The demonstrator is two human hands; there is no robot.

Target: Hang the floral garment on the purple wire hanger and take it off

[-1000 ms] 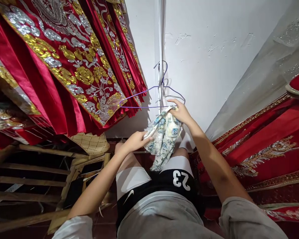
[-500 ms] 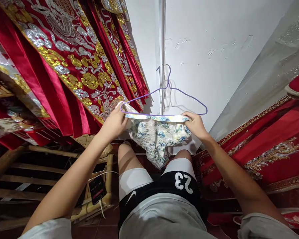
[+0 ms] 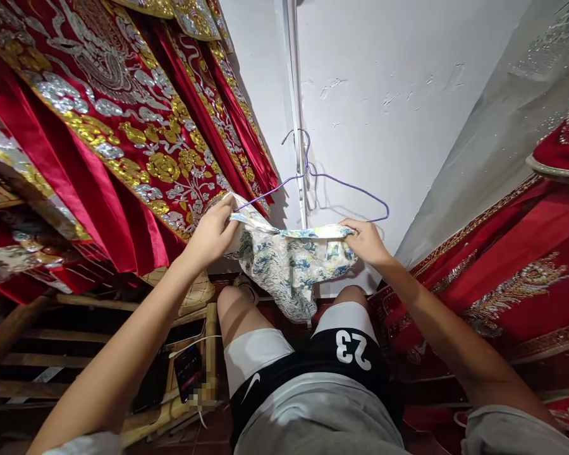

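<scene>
Holding patterned cloth (image 3: 289, 268), hands (image 3: 212, 232) (image 3: 368, 242) wide apart

Seemingly a costume room: embroidered red garments (image 3: 164, 168) on both sides.

Right there, the person's left hand (image 3: 211, 237) grips the floral cloth (image 3: 289, 265) at nine o'clock, the right hand (image 3: 367, 241) at three, a purple hanger (image 3: 308, 169) at twelve; embroidered red cloth (image 3: 164, 142) around ten-thirty, a phone (image 3: 188, 373) around seven-thirty.
</scene>
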